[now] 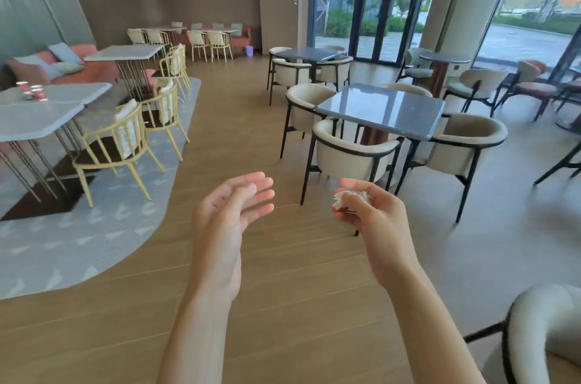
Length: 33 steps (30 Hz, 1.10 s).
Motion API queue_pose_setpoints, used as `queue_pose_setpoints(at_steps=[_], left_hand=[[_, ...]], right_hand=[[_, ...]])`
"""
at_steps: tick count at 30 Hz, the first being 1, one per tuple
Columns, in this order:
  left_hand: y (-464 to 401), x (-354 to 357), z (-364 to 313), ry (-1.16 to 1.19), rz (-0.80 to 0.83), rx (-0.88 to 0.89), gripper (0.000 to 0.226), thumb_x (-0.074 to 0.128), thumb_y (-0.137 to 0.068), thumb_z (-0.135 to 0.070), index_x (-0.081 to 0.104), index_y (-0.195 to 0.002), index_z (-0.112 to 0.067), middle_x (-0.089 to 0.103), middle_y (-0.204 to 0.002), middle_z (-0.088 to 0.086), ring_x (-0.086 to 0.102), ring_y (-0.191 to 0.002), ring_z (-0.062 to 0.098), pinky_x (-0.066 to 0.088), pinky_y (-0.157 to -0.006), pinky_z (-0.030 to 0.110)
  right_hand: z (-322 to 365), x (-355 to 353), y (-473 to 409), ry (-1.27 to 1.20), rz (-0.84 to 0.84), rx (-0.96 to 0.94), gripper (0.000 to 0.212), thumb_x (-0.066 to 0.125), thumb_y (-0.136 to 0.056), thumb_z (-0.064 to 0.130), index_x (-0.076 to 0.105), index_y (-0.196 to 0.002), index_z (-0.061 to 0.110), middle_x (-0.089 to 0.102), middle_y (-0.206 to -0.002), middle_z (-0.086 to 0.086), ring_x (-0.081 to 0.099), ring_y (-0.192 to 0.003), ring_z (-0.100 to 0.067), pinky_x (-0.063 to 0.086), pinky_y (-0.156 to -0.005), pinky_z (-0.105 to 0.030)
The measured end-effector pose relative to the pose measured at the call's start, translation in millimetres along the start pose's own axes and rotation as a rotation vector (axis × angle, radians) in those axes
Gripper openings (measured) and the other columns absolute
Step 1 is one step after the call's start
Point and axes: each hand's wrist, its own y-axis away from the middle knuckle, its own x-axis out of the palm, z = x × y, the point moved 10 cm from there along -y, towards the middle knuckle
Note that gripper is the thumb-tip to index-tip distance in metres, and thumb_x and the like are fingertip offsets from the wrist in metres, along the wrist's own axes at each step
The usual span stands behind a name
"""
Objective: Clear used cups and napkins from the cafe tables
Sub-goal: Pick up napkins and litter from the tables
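The right hand (361,207) curls its fingers round a crumpled white napkin (347,196), balled small so that it carries easily and sheds nothing on the wooden floor (283,305). The left hand (232,210) holds nothing; its fingers are straight and loosely spread, palm turned inward toward the napkin, as if free to take the next thing. Both hands hang over the floor, in the aisle, just on the near side of the dark bench (380,110) and its cream chair (352,154).

That dark bench shows nothing on its top, which fits the napkin being already off a bench and in transit. Far to the left of the dark bench, on a pale grey bench (47,113), stand red cups (33,92), blurred, so their number is uncertain; they look like the next things to collect. A small lilac bin (249,51) stands on the floor beyond the dark bench and to its left, against the far seating, a likely place for the napkin. The empty hand probably suits the cups, the full one the bin.
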Motion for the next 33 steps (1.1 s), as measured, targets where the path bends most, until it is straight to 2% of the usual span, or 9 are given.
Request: queue_pose_setpoints(at_steps=[2,10,14,15,18,22,29,33], left_hand=[[-38.9,1.8,12.5,-0.009,0.006,-0.002,0.024,0.053,-0.100,0.000,0.077,-0.099,-0.005,0.079,-0.104,0.013,0.075,-0.101,0.029,0.062,-0.085,0.039],[-208.2,1.3,94.5,-0.084,-0.032,-0.046,0.026,0.054,-0.100,0.000,0.078,-0.097,-0.008,0.079,-0.104,0.011,0.075,-0.101,0.028,0.062,-0.084,0.037],[-320.3,9.6,111.7,-0.106,-0.065,-0.038,0.026,0.054,-0.100,0.000,0.078,-0.096,-0.009,0.079,-0.103,0.012,0.075,-0.101,0.028,0.059,-0.089,0.043],[-349.0,12.3,111.1,-0.105,-0.073,-0.030,0.026,0.054,-0.100,0.000,0.078,-0.095,-0.009,0.079,-0.103,0.012,0.075,-0.101,0.028,0.059,-0.089,0.043],[-426.4,17.3,104.4,-0.065,-0.102,0.007,0.024,0.054,-0.100,0.000,0.076,-0.096,-0.007,0.079,-0.102,0.013,0.075,-0.100,0.029,0.061,-0.086,0.039],[-512.9,15.2,112.0,-0.044,-0.153,0.023,0.024,0.054,-0.099,0.000,0.077,-0.095,-0.008,0.079,-0.102,0.013,0.075,-0.098,0.028,0.063,-0.086,0.037],[-655.5,-0.5,181.1,-0.007,-0.185,-0.052,0.027,0.054,-0.100,0.000,0.078,-0.094,-0.010,0.078,-0.103,0.013,0.075,-0.100,0.030,0.060,-0.087,0.041],[-761.3,-10.5,221.6,0.012,-0.169,-0.090,0.027,0.055,-0.099,0.000,0.079,-0.093,-0.011,0.078,-0.104,0.014,0.075,-0.100,0.030,0.059,-0.086,0.041]], right_hand=[[-12.8,18.9,-37.5,-0.026,-0.009,0.006,0.019,0.065,-0.090,-0.001,0.078,-0.089,0.012,0.077,-0.091,-0.006,0.069,-0.077,-0.015,0.057,-0.069,-0.022],[-99.3,82.5,-200.3,-0.064,-0.013,0.070,0.020,0.061,-0.092,-0.002,0.076,-0.097,0.010,0.074,-0.080,-0.006,0.069,-0.075,-0.014,0.059,-0.072,-0.024],[-124.5,117.9,-315.9,-0.073,-0.022,0.098,0.013,0.064,-0.087,-0.005,0.075,-0.092,-0.001,0.077,-0.101,-0.006,0.069,-0.079,-0.014,0.060,-0.073,-0.024],[-127.5,130.1,-344.7,-0.077,-0.010,0.104,0.013,0.064,-0.086,-0.005,0.075,-0.092,-0.001,0.078,-0.100,-0.003,0.069,-0.080,-0.014,0.060,-0.073,-0.023],[-130.4,169.1,-419.7,-0.083,0.050,0.105,0.016,0.063,-0.087,-0.005,0.074,-0.098,-0.001,0.077,-0.086,0.006,0.069,-0.076,-0.013,0.058,-0.072,-0.021],[-141.9,207.3,-500.8,-0.031,0.087,0.107,0.021,0.061,-0.090,-0.004,0.075,-0.103,0.004,0.078,-0.091,-0.001,0.072,-0.078,-0.014,0.061,-0.076,-0.024],[-206.4,268.0,-630.1,0.056,0.116,0.187,0.028,0.060,-0.088,-0.007,0.075,-0.104,0.010,0.078,-0.094,-0.008,0.070,-0.076,-0.015,0.058,-0.070,-0.020],[-240.2,313.9,-719.1,0.105,0.097,0.192,0.029,0.059,-0.088,-0.006,0.075,-0.104,0.010,0.078,-0.089,-0.003,0.068,-0.074,-0.013,0.058,-0.070,-0.021]])
